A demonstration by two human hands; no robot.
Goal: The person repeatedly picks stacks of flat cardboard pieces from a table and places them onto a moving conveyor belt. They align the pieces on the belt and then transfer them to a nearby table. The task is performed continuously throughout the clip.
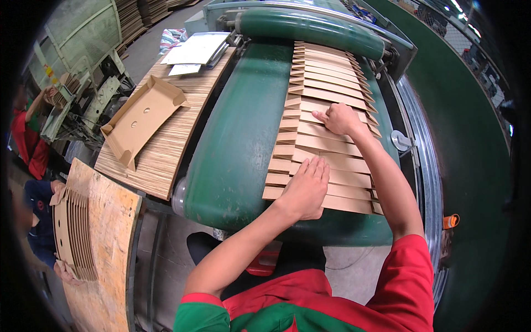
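A long row of folded brown cardboard pieces (332,130) lies overlapping, shingle-like, on the green conveyor belt (238,127) in front of me. My left hand (305,188) rests on the near part of the row, its fingers stretched out together and flat against the cardboard. Farther up, my right hand (340,119) touches the row near its middle. Its fingers are curled under and the thumb points left; whether a cardboard edge is pinched beneath them is hidden.
A green roller (312,32) crosses the belt's far end. On the left, a wooden board (160,160) bears an open cardboard tray (141,119) and white sheets (196,48). Nearer, a person's hands hold stacked cardboard (77,235) on a plywood table (113,221). Another person works behind.
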